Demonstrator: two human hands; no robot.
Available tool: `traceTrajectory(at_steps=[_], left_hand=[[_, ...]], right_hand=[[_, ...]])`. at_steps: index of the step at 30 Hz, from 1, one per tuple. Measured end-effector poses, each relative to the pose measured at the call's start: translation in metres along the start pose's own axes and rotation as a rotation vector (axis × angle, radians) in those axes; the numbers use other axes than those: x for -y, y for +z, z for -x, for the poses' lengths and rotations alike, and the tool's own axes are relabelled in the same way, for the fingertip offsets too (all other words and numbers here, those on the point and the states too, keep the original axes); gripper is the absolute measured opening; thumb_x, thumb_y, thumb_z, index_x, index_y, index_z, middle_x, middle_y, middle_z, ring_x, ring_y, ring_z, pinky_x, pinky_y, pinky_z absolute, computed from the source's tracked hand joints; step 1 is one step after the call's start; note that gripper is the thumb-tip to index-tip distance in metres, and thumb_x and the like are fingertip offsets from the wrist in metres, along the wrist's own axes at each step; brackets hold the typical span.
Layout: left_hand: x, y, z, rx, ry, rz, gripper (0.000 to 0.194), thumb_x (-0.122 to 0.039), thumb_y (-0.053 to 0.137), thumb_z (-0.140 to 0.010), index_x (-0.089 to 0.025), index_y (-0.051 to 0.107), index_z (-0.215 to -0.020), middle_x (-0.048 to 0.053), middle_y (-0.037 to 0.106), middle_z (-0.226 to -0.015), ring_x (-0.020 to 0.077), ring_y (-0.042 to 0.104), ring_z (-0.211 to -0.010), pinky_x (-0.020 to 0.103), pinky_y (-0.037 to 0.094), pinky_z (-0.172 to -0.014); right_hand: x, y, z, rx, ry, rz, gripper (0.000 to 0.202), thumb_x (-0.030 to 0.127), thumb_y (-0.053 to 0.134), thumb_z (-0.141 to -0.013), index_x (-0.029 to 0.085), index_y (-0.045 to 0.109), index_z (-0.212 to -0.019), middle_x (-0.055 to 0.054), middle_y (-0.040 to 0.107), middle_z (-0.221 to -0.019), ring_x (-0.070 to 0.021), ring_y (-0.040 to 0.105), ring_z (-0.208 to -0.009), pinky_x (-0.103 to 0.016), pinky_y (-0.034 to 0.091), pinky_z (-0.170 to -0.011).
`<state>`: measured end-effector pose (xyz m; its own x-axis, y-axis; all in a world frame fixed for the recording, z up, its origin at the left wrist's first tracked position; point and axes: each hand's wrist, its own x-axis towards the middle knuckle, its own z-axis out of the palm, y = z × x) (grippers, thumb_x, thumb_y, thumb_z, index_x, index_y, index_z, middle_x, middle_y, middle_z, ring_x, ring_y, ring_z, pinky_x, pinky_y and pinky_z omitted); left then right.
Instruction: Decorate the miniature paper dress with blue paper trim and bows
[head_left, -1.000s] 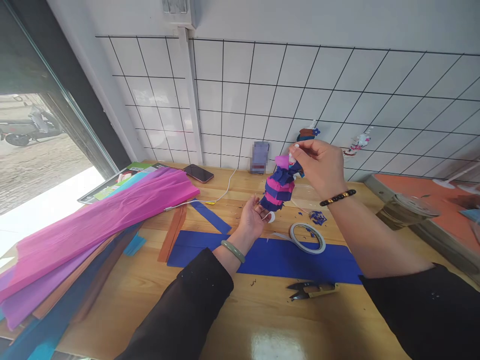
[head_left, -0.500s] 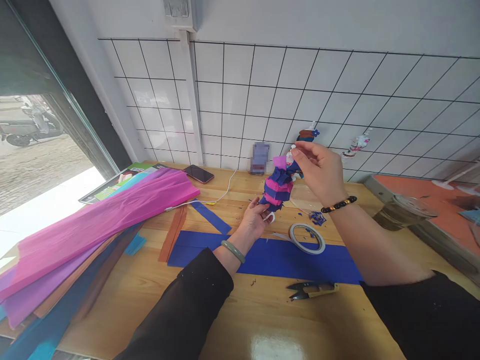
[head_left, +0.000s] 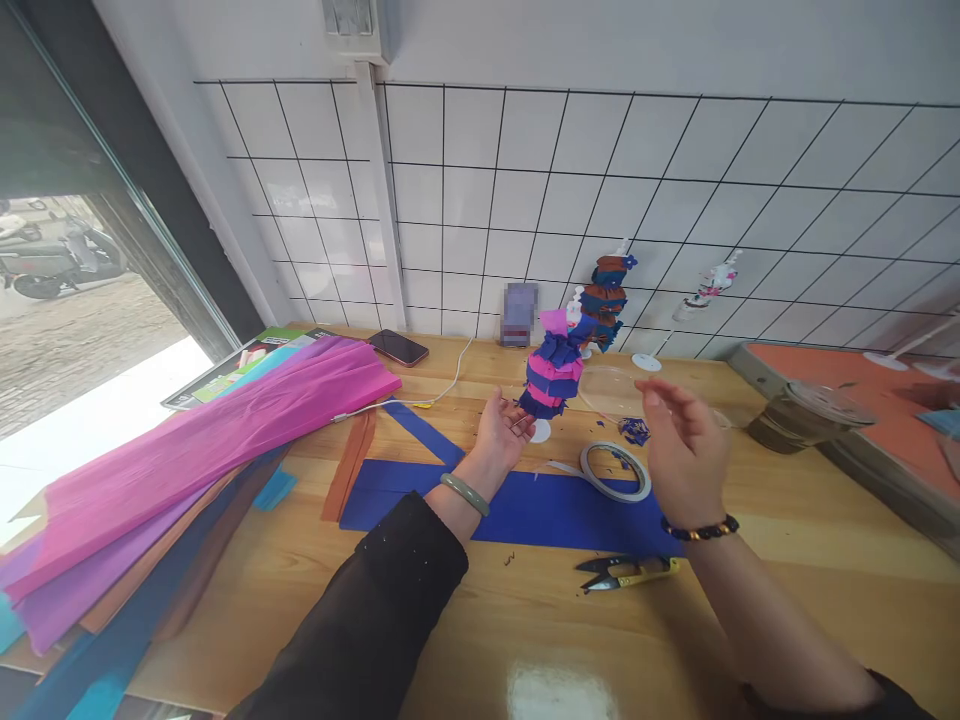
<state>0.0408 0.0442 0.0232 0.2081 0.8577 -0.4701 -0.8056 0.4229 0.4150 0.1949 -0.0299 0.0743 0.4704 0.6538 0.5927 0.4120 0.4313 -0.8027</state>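
A layered crepe-paper figure in pink and dark blue stands slightly tilted above a white round base. At its lower left is my left hand, palm up, thumb and fingers apart; whether the fingertips touch its fringed bottom edge I cannot tell. My right hand hangs away to the right, empty, its fingers loosely bent and apart. Between the hands lies a roll of white double-sided tape, partly on a dark blue paper strip. Yellow-handled thread snips lie in front of the strip.
Pink crepe paper and other coloured sheets are stacked at the left. A phone and a white cable lie behind. A brown-and-blue paper figure stands by the tiled wall. At right are a brown roll and an orange surface.
My right hand has let go of the figure's top and moved down to the right. My left hand has shifted slightly left, and more of the white base shows.
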Motion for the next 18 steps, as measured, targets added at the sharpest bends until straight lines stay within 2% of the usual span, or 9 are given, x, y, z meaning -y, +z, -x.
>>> traceTrajectory(at_steps=[2,5,8,12,15,18], left_hand=[[-0.010,0.005,0.002,-0.093,0.052,0.005,0.024,-0.042,0.051,-0.079,-0.021,0.042,-0.085,0.005,0.051,-0.074,0.0167,0.055,-0.066,0.028,0.043,-0.060],[-0.034,0.013,0.008,-0.127,0.138,0.016,0.023,-0.043,0.047,-0.081,-0.021,0.042,-0.085,0.005,0.050,-0.078,0.0150,0.054,-0.070,0.025,0.044,-0.061],[-0.060,0.018,0.014,-0.112,0.311,0.056,0.019,-0.039,0.047,-0.082,-0.021,0.043,-0.086,0.005,0.051,-0.082,0.0143,0.055,-0.073,0.025,0.045,-0.064],[-0.082,0.016,0.019,-0.098,0.352,0.060,0.015,-0.030,0.049,-0.080,-0.019,0.044,-0.089,0.007,0.054,-0.086,0.0150,0.057,-0.075,0.026,0.046,-0.065],[-0.089,0.013,0.019,-0.100,0.352,0.041,0.010,-0.025,0.050,-0.079,-0.018,0.046,-0.085,0.006,0.056,-0.085,0.0135,0.057,-0.071,0.026,0.046,-0.063],[-0.091,0.011,0.016,-0.081,0.366,0.036,0.006,-0.021,0.051,-0.079,-0.016,0.048,-0.080,0.005,0.056,-0.078,0.0103,0.056,-0.063,0.022,0.043,-0.058]], right_hand=[[-0.011,-0.008,0.015,0.052,0.048,0.024,0.025,0.037,0.057,-0.080,0.021,0.060,-0.099,-0.008,0.065,-0.099,-0.0220,0.061,-0.092,-0.041,0.047,-0.081],[-0.022,-0.013,0.037,0.188,0.095,0.141,0.025,0.039,0.056,-0.080,0.022,0.060,-0.099,-0.007,0.066,-0.096,-0.0222,0.061,-0.086,-0.041,0.046,-0.079],[-0.025,-0.010,0.052,0.387,-0.028,0.262,0.018,0.036,0.056,-0.080,0.024,0.062,-0.092,-0.005,0.067,-0.090,-0.0224,0.061,-0.083,-0.041,0.046,-0.078],[-0.022,0.001,0.061,0.584,-0.230,0.275,0.012,0.031,0.054,-0.083,0.025,0.062,-0.090,-0.005,0.067,-0.089,-0.0214,0.060,-0.084,-0.038,0.047,-0.076],[-0.025,0.002,0.064,0.631,-0.280,0.295,0.015,0.030,0.053,-0.084,0.023,0.063,-0.093,-0.006,0.067,-0.088,-0.0207,0.061,-0.083,-0.037,0.048,-0.076],[-0.032,-0.005,0.062,0.599,-0.268,0.340,0.020,0.034,0.053,-0.084,0.021,0.064,-0.095,-0.006,0.068,-0.086,-0.0207,0.062,-0.082,-0.036,0.048,-0.075]])
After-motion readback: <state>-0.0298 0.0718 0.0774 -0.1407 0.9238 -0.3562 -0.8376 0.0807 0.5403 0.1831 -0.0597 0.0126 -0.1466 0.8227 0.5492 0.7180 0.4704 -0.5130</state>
